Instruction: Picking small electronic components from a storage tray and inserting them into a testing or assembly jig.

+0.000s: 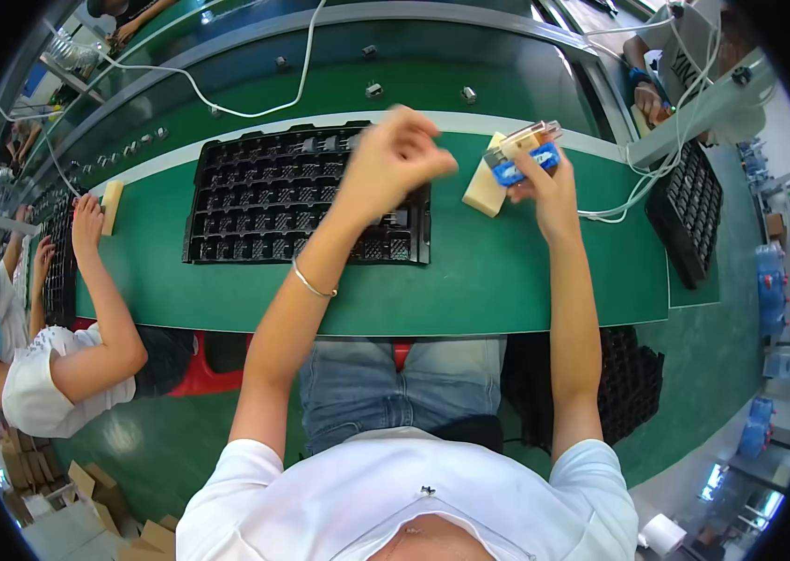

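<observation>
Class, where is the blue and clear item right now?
The blue and clear item is right of centre in the head view, held in the right hand, overlapping the cream block on the green table.

Left hand loosely curled, motion-blurred; right hand closed in a grip

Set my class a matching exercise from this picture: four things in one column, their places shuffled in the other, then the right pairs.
Things
1. Black tray
2. Blue-and-clear part
3. Bracelet
4. Pale yellow block

Places
A. On the left arm
B. On the green table, right of the tray
C. Beneath the left hand
D. In the right hand

Pairs: 1-C, 2-D, 3-A, 4-B
</observation>
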The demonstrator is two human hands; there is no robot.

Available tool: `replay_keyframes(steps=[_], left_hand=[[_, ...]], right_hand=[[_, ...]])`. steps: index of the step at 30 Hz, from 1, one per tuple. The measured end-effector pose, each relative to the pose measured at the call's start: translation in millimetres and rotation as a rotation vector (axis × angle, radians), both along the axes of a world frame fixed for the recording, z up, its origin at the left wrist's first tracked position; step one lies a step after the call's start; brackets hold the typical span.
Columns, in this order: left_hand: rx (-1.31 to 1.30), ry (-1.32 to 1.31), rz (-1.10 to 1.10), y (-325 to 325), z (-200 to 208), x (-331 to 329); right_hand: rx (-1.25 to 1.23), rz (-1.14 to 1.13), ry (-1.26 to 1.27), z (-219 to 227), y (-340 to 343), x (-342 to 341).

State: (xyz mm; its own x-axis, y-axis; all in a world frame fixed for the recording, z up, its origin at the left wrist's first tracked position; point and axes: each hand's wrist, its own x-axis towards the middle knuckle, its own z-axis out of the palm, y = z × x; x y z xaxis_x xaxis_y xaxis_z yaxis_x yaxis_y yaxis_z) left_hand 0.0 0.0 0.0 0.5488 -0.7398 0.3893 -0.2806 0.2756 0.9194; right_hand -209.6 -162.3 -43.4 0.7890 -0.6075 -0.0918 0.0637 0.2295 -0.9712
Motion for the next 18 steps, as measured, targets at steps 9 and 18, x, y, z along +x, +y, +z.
replay_keyframes(steps=[9,18], left_hand=[[-1.37,-0.461,0.16,204.8,111.2,-30.9],[0.125,-0.77,0.611,317.3,-53.2,335.3]], right_hand=[[-1.098,-0.568,0.208,4.9,23.5,17.2],[-1.087,-0.604,0.281,-2.2,21.8,11.3]])
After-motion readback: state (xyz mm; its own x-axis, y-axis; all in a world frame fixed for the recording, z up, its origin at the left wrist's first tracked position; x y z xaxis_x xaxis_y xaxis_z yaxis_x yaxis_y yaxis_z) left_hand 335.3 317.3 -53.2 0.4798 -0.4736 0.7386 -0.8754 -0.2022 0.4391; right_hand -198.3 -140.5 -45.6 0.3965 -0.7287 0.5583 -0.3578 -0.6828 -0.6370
